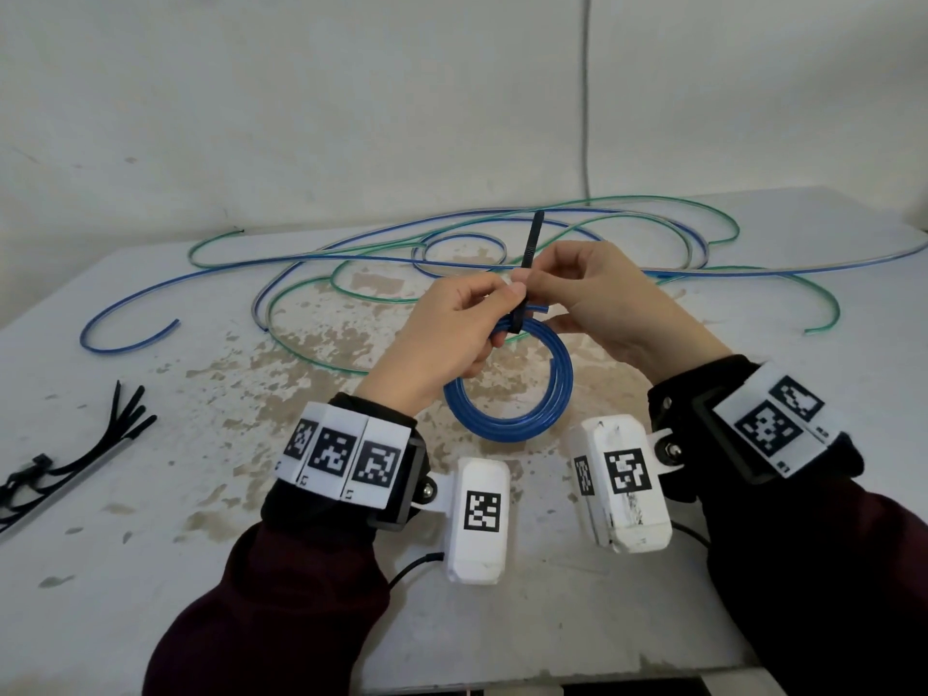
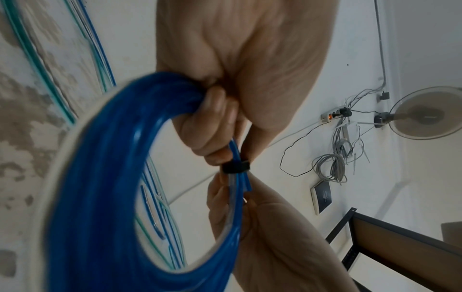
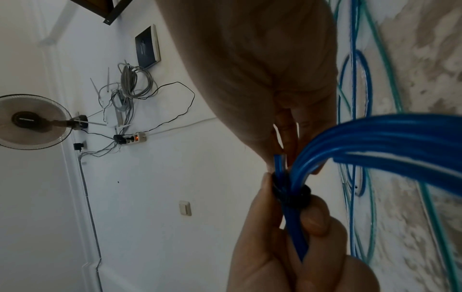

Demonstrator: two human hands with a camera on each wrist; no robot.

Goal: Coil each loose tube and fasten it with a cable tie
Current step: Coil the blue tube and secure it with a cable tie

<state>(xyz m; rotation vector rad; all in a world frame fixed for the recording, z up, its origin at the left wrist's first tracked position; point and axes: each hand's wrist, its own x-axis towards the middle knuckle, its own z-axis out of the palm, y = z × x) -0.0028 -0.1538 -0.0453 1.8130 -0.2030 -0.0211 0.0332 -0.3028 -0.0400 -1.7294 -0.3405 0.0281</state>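
Stained table (image 1: 150,570); no readable writing.

The scene is viewed from the head, forward and down over the bench (image 1: 150,570), with both wrists seen below. Each wrist view is taken along the palm, very near the grip. The blue coil (image 2: 105,177) and black cable tie (image 3: 290,195) are shared by all three views.
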